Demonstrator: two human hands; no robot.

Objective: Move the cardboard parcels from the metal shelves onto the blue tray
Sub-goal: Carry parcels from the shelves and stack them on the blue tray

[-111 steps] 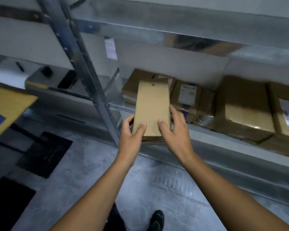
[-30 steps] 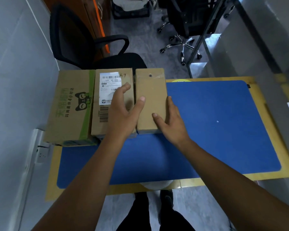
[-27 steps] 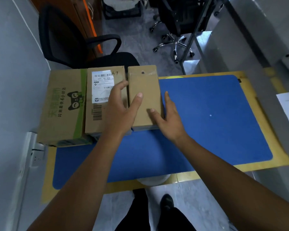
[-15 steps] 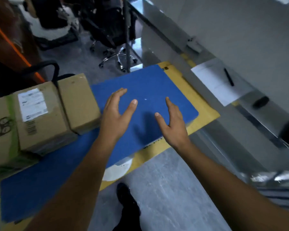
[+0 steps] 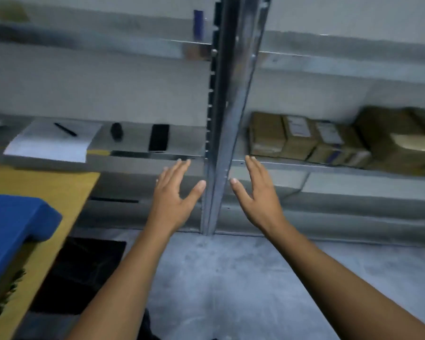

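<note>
Several brown cardboard parcels [image 5: 304, 139] stand in a row on the metal shelf [image 5: 329, 166] at the right, some with white labels; a larger one [image 5: 398, 141] sits at the far right. A corner of the blue tray [image 5: 15, 222] shows at the lower left, on a yellow table. My left hand [image 5: 174, 200] and my right hand [image 5: 258, 195] are both raised in front of the shelf, fingers straight and spread, holding nothing. They flank the shelf's upright post [image 5: 226, 119]. The parcels on the tray are out of view.
On the left shelf section lie a white sheet [image 5: 52, 143] with a pen [image 5: 65, 129], a small black object [image 5: 116, 130] and a black phone [image 5: 159, 137]. A dark mat [image 5: 81, 273] lies on the grey floor below.
I set the plain parcel on the blue tray beside two others and let go. The view has swung from the tray back to the shelves, with both hands empty.
</note>
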